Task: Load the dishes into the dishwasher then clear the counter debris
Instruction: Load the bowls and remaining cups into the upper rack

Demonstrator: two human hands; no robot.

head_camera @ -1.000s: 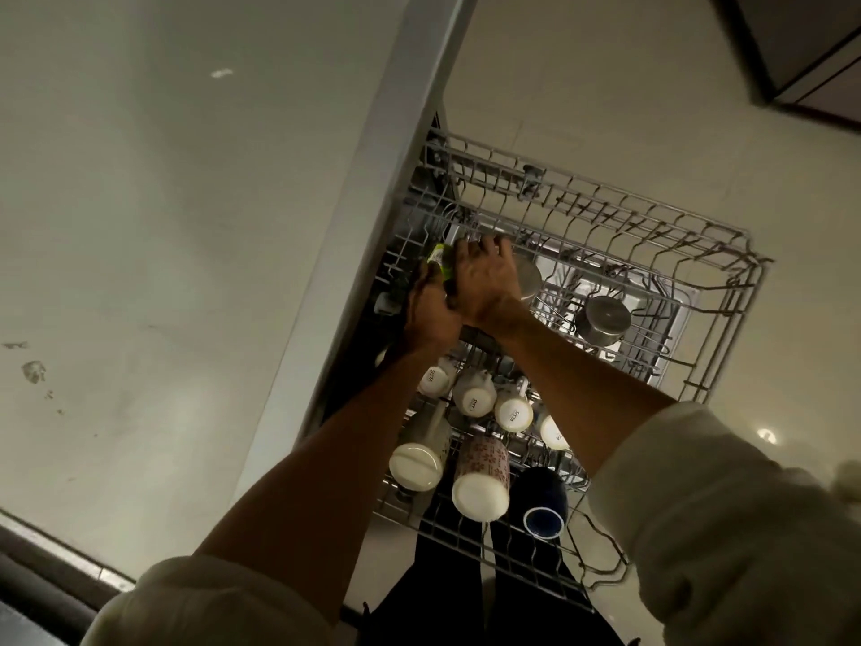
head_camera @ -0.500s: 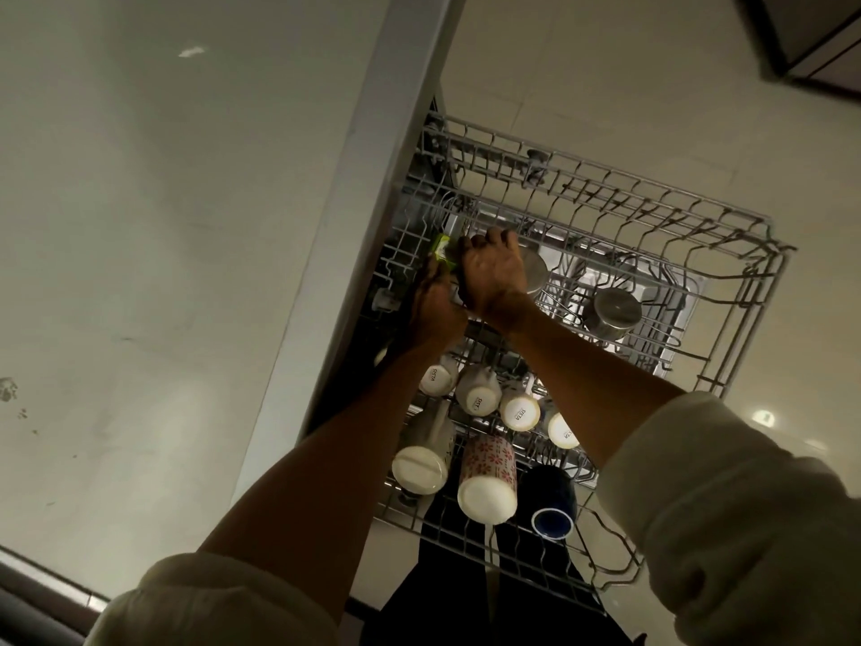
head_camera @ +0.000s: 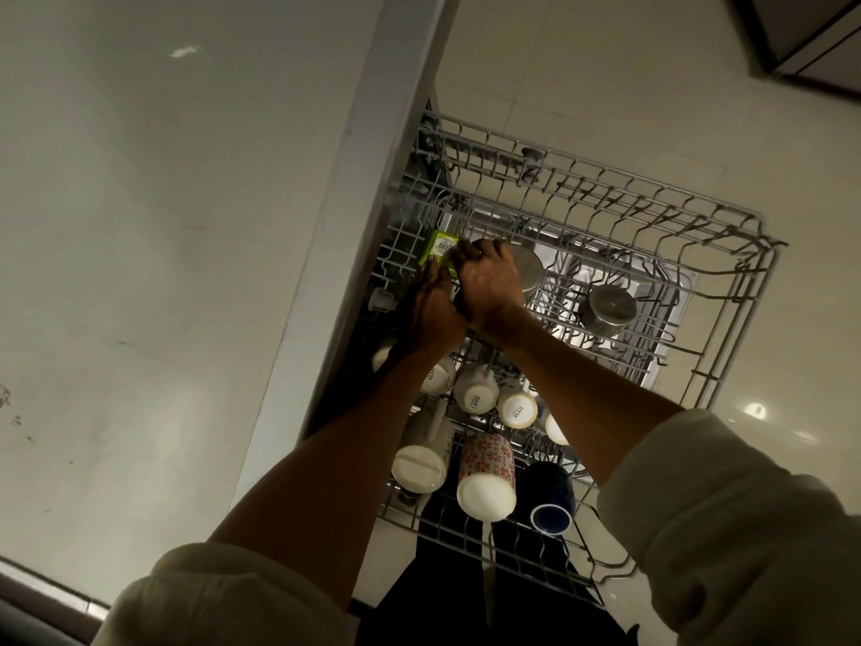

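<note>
The dishwasher's upper wire rack [head_camera: 727, 282] is pulled out below me. Both my hands are together at its far left part, on a small green item with a label [head_camera: 438, 247]. My left hand [head_camera: 431, 305] touches it from below. My right hand [head_camera: 489, 282] has its fingers curled over its right edge. Part of the green item is hidden by the hands. A steel bowl [head_camera: 529, 265] lies upside down just right of my right hand, and a second steel cup [head_camera: 608, 310] sits further right. Several upturned white mugs [head_camera: 475, 389], a flowered mug [head_camera: 487, 473] and a dark blue mug [head_camera: 552, 501] fill the near rows.
A pale counter [head_camera: 163, 249] runs along the left, with its grey edge [head_camera: 354, 216] bordering the rack. A few specks of debris [head_camera: 14, 412] lie near the counter's left side. Glossy floor tiles [head_camera: 792, 412] surround the rack on the right. My dark trouser legs [head_camera: 489, 575] are under the rack's near end.
The green item has turned so its label faces up more, and both hands stay on it at the same spot in the rack. The view has shifted slightly.
</note>
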